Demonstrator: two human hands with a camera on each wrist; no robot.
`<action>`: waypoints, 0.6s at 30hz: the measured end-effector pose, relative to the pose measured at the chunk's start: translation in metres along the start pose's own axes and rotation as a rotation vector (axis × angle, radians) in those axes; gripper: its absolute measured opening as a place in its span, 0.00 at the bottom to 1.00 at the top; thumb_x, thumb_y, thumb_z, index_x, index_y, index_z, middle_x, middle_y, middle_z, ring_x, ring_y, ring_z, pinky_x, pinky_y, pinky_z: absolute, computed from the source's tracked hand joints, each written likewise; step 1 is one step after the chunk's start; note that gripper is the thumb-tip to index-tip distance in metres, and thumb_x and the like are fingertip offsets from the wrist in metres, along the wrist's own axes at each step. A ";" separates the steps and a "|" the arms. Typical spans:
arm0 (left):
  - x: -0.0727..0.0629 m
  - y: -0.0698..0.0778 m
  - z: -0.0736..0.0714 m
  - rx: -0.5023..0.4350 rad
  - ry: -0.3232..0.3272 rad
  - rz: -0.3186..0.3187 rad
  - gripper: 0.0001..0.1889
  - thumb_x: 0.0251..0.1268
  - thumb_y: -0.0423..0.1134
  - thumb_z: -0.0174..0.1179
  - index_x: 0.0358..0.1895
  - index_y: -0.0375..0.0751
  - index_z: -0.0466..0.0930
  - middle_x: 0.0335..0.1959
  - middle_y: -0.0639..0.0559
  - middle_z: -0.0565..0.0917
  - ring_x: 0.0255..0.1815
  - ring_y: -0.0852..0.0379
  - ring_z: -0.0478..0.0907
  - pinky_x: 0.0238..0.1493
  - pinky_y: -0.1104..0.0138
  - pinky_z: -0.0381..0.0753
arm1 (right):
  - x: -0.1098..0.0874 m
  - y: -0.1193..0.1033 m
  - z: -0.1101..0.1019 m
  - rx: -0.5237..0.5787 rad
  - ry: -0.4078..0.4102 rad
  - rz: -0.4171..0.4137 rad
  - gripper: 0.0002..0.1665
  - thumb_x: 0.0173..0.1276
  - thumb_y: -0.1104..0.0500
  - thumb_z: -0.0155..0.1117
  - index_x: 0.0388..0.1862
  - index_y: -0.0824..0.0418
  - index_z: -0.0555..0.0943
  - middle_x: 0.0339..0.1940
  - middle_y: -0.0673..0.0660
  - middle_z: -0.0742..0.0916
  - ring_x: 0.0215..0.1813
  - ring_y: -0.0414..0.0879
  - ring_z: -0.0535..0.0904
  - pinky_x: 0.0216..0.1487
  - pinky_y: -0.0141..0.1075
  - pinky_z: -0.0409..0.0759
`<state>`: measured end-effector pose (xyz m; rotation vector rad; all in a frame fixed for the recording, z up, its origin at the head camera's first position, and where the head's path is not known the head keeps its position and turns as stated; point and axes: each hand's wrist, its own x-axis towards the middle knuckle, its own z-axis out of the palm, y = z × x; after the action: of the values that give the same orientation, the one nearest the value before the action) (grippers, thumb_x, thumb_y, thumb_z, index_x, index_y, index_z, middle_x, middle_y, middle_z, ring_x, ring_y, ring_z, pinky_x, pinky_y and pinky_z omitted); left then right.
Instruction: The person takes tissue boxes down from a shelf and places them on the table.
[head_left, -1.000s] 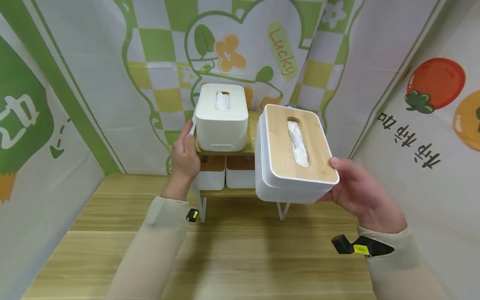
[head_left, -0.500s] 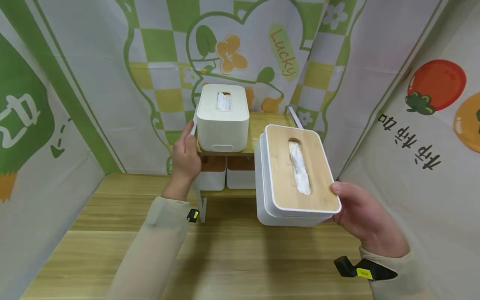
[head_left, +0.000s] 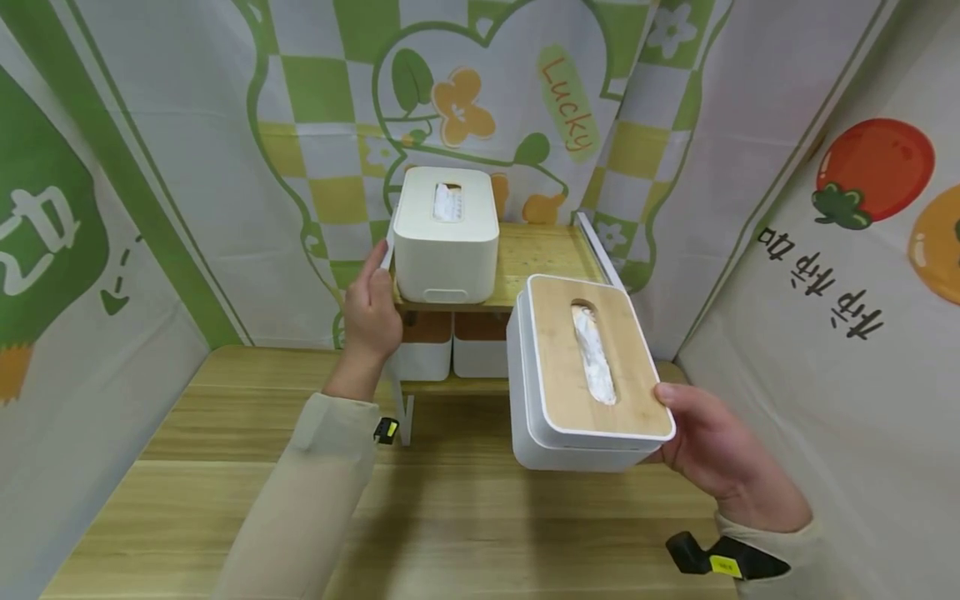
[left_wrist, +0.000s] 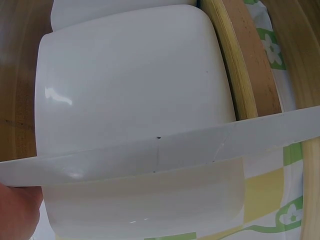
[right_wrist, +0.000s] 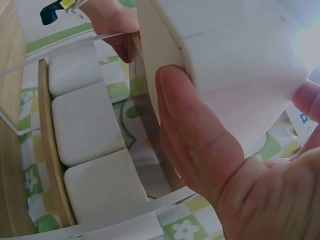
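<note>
In my right hand (head_left: 705,450) is a white tissue box (head_left: 588,367) with a bamboo lid and a strip of tissue in its slot. The thumb lies on the lid's edge, the fingers underneath, and the box tilts in front of the shelf's right half. At the other side, my left hand (head_left: 372,317) holds the white metal frame (left_wrist: 160,150) of a two-tier shelf (head_left: 543,254). Beside it on the upper tier stands a cream tissue box (head_left: 446,242), tissue showing in its lid opening. The left fingers are partly hidden behind the frame.
White boxes with brown tops (head_left: 423,354) line the lower tier; the right wrist view shows three white boxes (right_wrist: 87,122) side by side. The shelf stands on a wooden table (head_left: 300,467). Printed cloth (head_left: 315,92) hangs behind and at both sides.
My right hand has lowered the bamboo-lidded tissue box towards me, baring the right part of the upper tier and its side rail. The left hand stays at the frame.
</note>
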<state>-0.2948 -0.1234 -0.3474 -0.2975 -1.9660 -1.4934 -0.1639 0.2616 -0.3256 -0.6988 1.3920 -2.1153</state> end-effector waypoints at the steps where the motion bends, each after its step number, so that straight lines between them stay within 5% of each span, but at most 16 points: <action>1: 0.000 0.000 0.000 0.000 -0.001 -0.001 0.32 0.74 0.46 0.32 0.74 0.33 0.64 0.45 0.28 0.81 0.60 0.46 0.73 0.69 0.59 0.62 | 0.000 0.001 0.000 0.010 0.001 0.003 0.27 0.81 0.60 0.27 0.63 0.65 0.74 0.48 0.62 0.88 0.48 0.50 0.86 0.50 0.48 0.82; 4: 0.000 0.000 0.001 0.003 0.004 -0.004 0.32 0.74 0.47 0.32 0.74 0.34 0.64 0.22 0.34 0.74 0.46 0.45 0.73 0.67 0.58 0.64 | 0.000 0.005 -0.002 0.029 0.017 0.017 0.27 0.82 0.60 0.28 0.61 0.65 0.75 0.47 0.62 0.88 0.48 0.50 0.86 0.50 0.48 0.82; 6: 0.000 0.000 0.001 0.004 0.006 -0.003 0.32 0.73 0.47 0.32 0.74 0.33 0.64 0.18 0.37 0.72 0.44 0.44 0.72 0.67 0.58 0.64 | 0.000 0.007 -0.003 0.035 0.026 0.028 0.27 0.82 0.60 0.28 0.61 0.65 0.76 0.48 0.62 0.88 0.48 0.51 0.86 0.50 0.49 0.82; 8: 0.000 0.000 0.001 0.004 0.007 0.004 0.32 0.73 0.46 0.32 0.73 0.33 0.64 0.23 0.37 0.74 0.58 0.45 0.72 0.70 0.58 0.61 | 0.000 0.010 -0.004 0.036 0.034 0.037 0.27 0.82 0.59 0.28 0.61 0.65 0.76 0.48 0.63 0.88 0.49 0.51 0.86 0.50 0.50 0.82; 14: 0.000 -0.001 0.000 0.004 0.006 0.005 0.32 0.74 0.46 0.32 0.73 0.32 0.64 0.30 0.32 0.76 0.64 0.43 0.70 0.71 0.59 0.59 | 0.002 0.018 -0.007 0.035 0.054 0.060 0.26 0.82 0.59 0.29 0.61 0.64 0.75 0.49 0.63 0.87 0.49 0.52 0.86 0.49 0.50 0.82; 18: 0.000 0.000 0.000 0.010 0.009 0.009 0.31 0.74 0.46 0.32 0.73 0.32 0.64 0.51 0.30 0.79 0.71 0.48 0.64 0.71 0.61 0.58 | 0.003 0.023 -0.008 0.030 0.072 0.070 0.25 0.82 0.59 0.31 0.60 0.64 0.76 0.48 0.62 0.87 0.48 0.51 0.86 0.48 0.50 0.83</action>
<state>-0.2952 -0.1231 -0.3475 -0.2942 -1.9615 -1.4769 -0.1679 0.2573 -0.3489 -0.5594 1.3990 -2.1209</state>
